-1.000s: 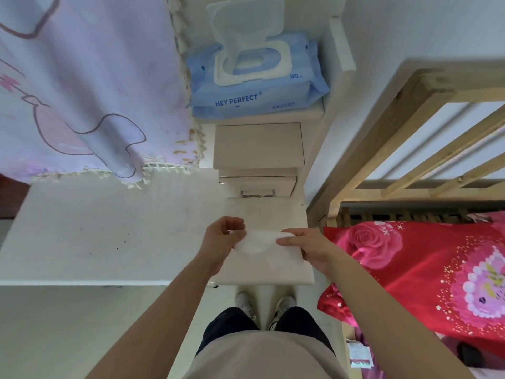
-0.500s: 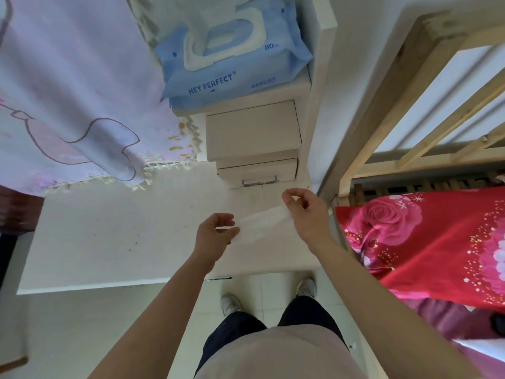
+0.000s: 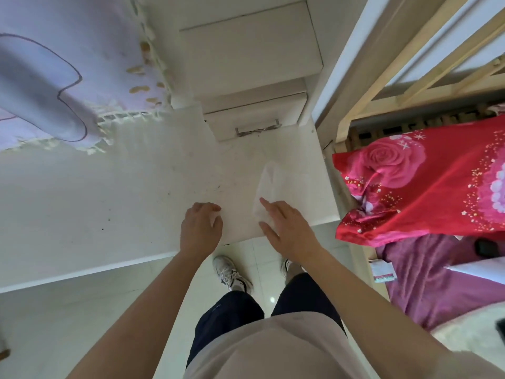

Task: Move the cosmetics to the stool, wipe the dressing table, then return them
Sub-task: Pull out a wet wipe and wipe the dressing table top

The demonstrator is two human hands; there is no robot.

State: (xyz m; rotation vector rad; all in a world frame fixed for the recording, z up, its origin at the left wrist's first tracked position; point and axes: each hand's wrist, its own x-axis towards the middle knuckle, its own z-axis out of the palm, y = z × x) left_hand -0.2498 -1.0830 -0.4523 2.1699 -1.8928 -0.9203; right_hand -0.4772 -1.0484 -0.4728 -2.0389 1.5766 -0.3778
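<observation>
Cosmetics look cleared from the table [image 3: 109, 192]; wiping barely begun, return ahead. My right hand [image 3: 287, 231] presses the wipe [image 3: 278, 184] flat-fingered, at its twelve o'clock; my left hand [image 3: 200, 228] curls, hold unclear.

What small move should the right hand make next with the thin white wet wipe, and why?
Probably slide the right hand leftward, pressing the thin white wet wipe across the white dressing table top. Its straight fingers lie on the wipe's near end, and dark specks show on the surface to its left.
</observation>
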